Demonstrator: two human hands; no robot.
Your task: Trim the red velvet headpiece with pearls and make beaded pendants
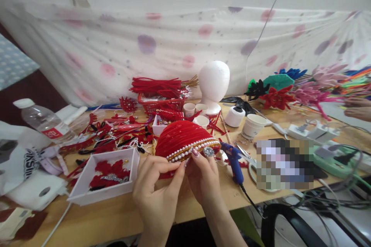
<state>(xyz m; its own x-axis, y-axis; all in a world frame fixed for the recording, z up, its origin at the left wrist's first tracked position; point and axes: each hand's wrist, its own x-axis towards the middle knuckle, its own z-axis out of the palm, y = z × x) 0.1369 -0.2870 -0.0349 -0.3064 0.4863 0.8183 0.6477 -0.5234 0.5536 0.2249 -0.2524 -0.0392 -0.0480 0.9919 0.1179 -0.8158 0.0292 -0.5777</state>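
A domed red cap (181,135) with rows of white pearls and gold trim along its edge is between my two hands. My left hand (158,189) pinches the beaded edge from the left, thumb and forefinger together near the middle. Beside it, my right hand (204,173) grips the same edge, its thumb on the trim close to a round silver ornament (208,151). The fingers behind the edge are partly hidden. A blue glue gun (236,166) lies just right of my right hand, with scissors (246,154) beyond it.
A white box (78,185) with red pieces stands at left, near a plastic bottle (48,123). Behind are a red basket (162,106), a white foam head (214,81) and paper cups (253,125). Power strips (333,162) and another person's hand (358,109) are at right.
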